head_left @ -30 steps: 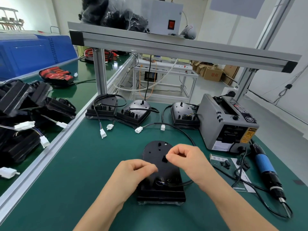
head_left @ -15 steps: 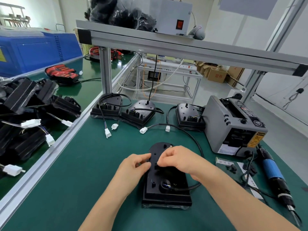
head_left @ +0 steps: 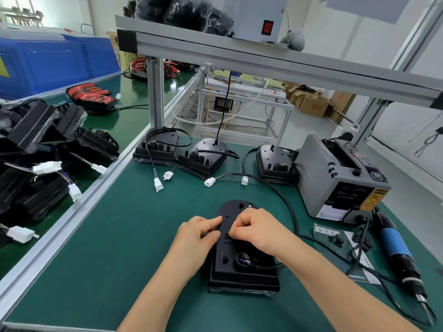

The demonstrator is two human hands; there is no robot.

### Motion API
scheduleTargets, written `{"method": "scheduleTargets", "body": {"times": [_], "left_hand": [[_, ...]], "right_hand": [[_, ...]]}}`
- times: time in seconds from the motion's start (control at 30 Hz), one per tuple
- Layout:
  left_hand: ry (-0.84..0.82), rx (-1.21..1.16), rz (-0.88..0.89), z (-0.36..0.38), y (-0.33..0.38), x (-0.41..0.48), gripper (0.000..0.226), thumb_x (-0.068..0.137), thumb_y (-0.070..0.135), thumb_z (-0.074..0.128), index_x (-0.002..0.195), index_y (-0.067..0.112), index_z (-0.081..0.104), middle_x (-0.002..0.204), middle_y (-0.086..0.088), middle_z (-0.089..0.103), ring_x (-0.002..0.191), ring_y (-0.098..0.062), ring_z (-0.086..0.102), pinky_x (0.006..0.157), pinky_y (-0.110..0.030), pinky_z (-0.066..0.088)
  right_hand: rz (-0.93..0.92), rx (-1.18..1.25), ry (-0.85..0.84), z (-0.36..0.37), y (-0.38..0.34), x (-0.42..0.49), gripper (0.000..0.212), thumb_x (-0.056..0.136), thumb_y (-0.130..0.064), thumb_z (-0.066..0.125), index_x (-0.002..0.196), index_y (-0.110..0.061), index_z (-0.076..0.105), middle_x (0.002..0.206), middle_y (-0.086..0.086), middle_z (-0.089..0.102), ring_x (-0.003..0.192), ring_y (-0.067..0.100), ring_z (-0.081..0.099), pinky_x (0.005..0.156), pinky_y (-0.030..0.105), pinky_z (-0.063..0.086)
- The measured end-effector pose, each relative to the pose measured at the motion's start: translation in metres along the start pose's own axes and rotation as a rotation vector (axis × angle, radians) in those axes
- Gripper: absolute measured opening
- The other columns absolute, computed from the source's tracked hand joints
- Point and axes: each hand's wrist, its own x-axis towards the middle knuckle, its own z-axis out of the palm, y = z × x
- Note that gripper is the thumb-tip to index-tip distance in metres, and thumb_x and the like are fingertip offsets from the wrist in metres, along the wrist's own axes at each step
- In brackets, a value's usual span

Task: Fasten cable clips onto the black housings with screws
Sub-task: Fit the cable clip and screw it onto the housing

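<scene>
A black housing [head_left: 239,269] lies flat on the green mat in front of me, rounded end pointing away. Its black cable [head_left: 293,219] leaves the near right side and loops back to a white connector [head_left: 244,180]. My left hand [head_left: 196,238] holds the housing's left edge between thumb and forefinger. My right hand [head_left: 254,231] has its fingers curled over the middle of the housing and pinches a small black cable clip [head_left: 228,238] against it. The clip is mostly hidden under the fingertips.
Three more housings [head_left: 203,156] with cables stand along the back. On the right are a grey tape dispenser [head_left: 340,178], a blue electric screwdriver [head_left: 395,245] and a paper sheet [head_left: 359,262] with loose black clips [head_left: 335,239]. A pile of housings [head_left: 36,164] lies on the left bench.
My right hand came down from above the housing and now presses the clip onto its middle. My left hand slid forward along the left edge. The view moved slightly closer.
</scene>
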Motion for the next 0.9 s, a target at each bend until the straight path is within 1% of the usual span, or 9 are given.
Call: {"method": "scheduleTargets", "body": {"times": [0.07, 0.17, 0.27, 0.37, 0.47, 0.6, 0.7, 0.8, 0.9], "left_hand": [[0.006, 0.003, 0.005, 0.000, -0.001, 0.001, 0.036, 0.094, 0.018, 0.055, 0.127, 0.032, 0.059, 0.100, 0.014, 0.054, 0.106, -0.015, 0.048, 0.097, -0.027, 0.038], [0.016, -0.018, 0.005, 0.001, -0.003, 0.001, 0.035, 0.094, 0.019, 0.056, 0.127, 0.032, 0.059, 0.100, 0.015, 0.054, 0.105, -0.014, 0.048, 0.097, -0.027, 0.038], [0.022, -0.029, 0.007, 0.002, -0.004, 0.001, 0.035, 0.094, 0.019, 0.056, 0.127, 0.032, 0.059, 0.100, 0.015, 0.055, 0.106, -0.014, 0.048, 0.098, -0.028, 0.039], [0.027, -0.028, 0.012, 0.003, -0.005, 0.002, 0.035, 0.094, 0.019, 0.056, 0.126, 0.031, 0.060, 0.100, 0.015, 0.055, 0.107, -0.015, 0.048, 0.099, -0.029, 0.038], [0.032, -0.028, 0.014, 0.004, -0.005, 0.003, 0.035, 0.094, 0.019, 0.056, 0.126, 0.031, 0.060, 0.100, 0.014, 0.055, 0.106, -0.015, 0.048, 0.098, -0.029, 0.039], [0.038, -0.026, 0.003, 0.004, -0.006, 0.003, 0.034, 0.093, 0.021, 0.056, 0.125, 0.033, 0.060, 0.100, 0.016, 0.055, 0.107, -0.014, 0.048, 0.098, -0.029, 0.039], [0.080, -0.025, 0.008, 0.007, -0.006, 0.003, 0.034, 0.090, 0.029, 0.059, 0.124, 0.034, 0.062, 0.097, 0.018, 0.055, 0.104, -0.010, 0.047, 0.092, -0.026, 0.040], [0.166, 0.032, 0.025, 0.013, -0.003, 0.000, 0.037, 0.085, 0.036, 0.063, 0.122, 0.037, 0.061, 0.091, 0.020, 0.054, 0.096, 0.001, 0.035, 0.081, -0.018, 0.032], [0.206, 0.101, 0.016, 0.016, -0.001, -0.001, 0.040, 0.083, 0.039, 0.062, 0.124, 0.039, 0.059, 0.091, 0.022, 0.052, 0.095, 0.002, 0.030, 0.086, -0.021, 0.035]], "right_hand": [[-0.006, -0.010, 0.020, 0.001, 0.001, 0.000, 0.030, 0.080, -0.017, 0.069, 0.052, -0.028, 0.062, 0.077, 0.010, 0.066, 0.066, 0.012, 0.051, 0.056, 0.010, 0.040], [-0.015, -0.038, 0.036, 0.004, 0.002, 0.000, 0.021, 0.079, -0.017, 0.068, 0.059, -0.015, 0.067, 0.079, 0.014, 0.068, 0.065, 0.007, 0.052, 0.062, 0.009, 0.039], [-0.005, -0.057, 0.042, 0.005, 0.005, 0.000, 0.018, 0.080, -0.020, 0.066, 0.066, -0.008, 0.069, 0.078, 0.008, 0.068, 0.082, 0.004, 0.053, 0.070, 0.014, 0.042], [0.004, -0.074, 0.051, 0.006, 0.006, 0.001, 0.020, 0.080, -0.022, 0.066, 0.069, -0.006, 0.068, 0.071, 0.000, 0.064, 0.095, 0.013, 0.051, 0.078, 0.025, 0.044], [0.011, -0.080, 0.060, 0.006, 0.003, 0.000, 0.019, 0.080, -0.021, 0.065, 0.068, -0.007, 0.069, 0.064, -0.010, 0.060, 0.097, 0.015, 0.050, 0.081, 0.028, 0.045], [0.023, -0.111, 0.070, 0.007, 0.000, -0.001, 0.018, 0.080, -0.019, 0.065, 0.066, -0.009, 0.069, 0.063, -0.009, 0.058, 0.097, 0.015, 0.049, 0.080, 0.026, 0.043], [0.030, -0.125, 0.071, 0.007, -0.003, -0.003, 0.024, 0.080, -0.020, 0.066, 0.056, -0.023, 0.064, 0.063, -0.013, 0.057, 0.099, 0.013, 0.048, 0.081, 0.026, 0.043], [0.027, -0.153, 0.075, 0.007, -0.005, -0.004, 0.029, 0.080, -0.019, 0.065, 0.053, -0.030, 0.059, 0.063, -0.011, 0.056, 0.099, 0.016, 0.049, 0.082, 0.029, 0.046], [0.023, -0.179, 0.076, 0.007, -0.005, -0.004, 0.033, 0.080, -0.020, 0.065, 0.052, -0.033, 0.055, 0.067, -0.011, 0.056, 0.101, 0.016, 0.047, 0.084, 0.031, 0.045]]}}
